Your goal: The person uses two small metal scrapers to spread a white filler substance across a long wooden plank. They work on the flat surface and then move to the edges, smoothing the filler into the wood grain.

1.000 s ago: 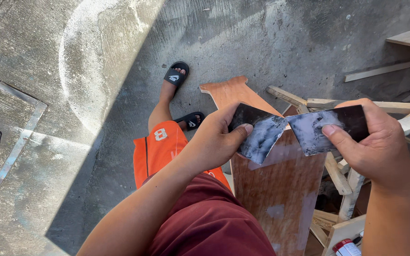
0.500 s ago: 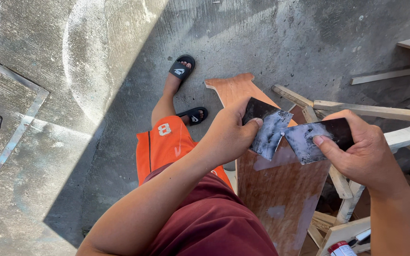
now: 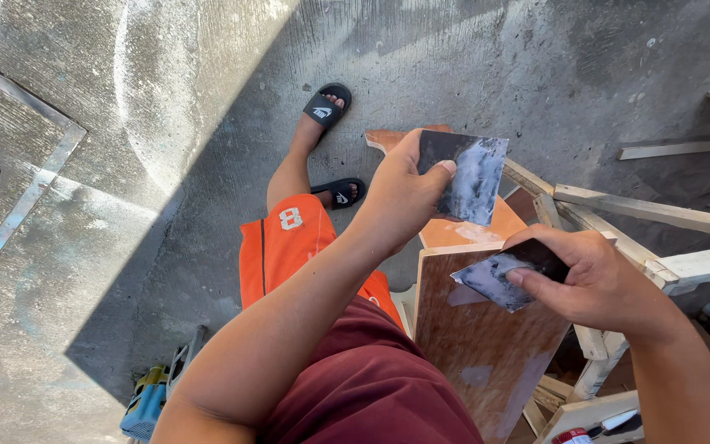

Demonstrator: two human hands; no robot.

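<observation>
My left hand (image 3: 400, 193) holds up a dark sheet of sandpaper (image 3: 468, 177), dusty grey-white on its face, pinched between thumb and fingers. My right hand (image 3: 597, 284) grips a second, smaller dark piece of sandpaper (image 3: 503, 275) just above the top edge of an upright brown plywood board (image 3: 478, 345). The two pieces are apart, the left one higher and farther from me. An orange-brown wooden piece (image 3: 454, 230) lies behind the board.
Rough wooden slats of a frame (image 3: 659, 214) stand at the right. My legs in orange shorts (image 3: 289, 247) and black sandals (image 3: 326, 105) rest on a concrete floor (image 3: 166, 164). A blue and yellow tool (image 3: 148, 403) lies low left. A metal floor plate (image 3: 10, 164) is far left.
The sandpaper that my hands held together as one strip is now two separate pieces. My left hand has lifted its piece; my right hand has dropped toward the board's top edge.
</observation>
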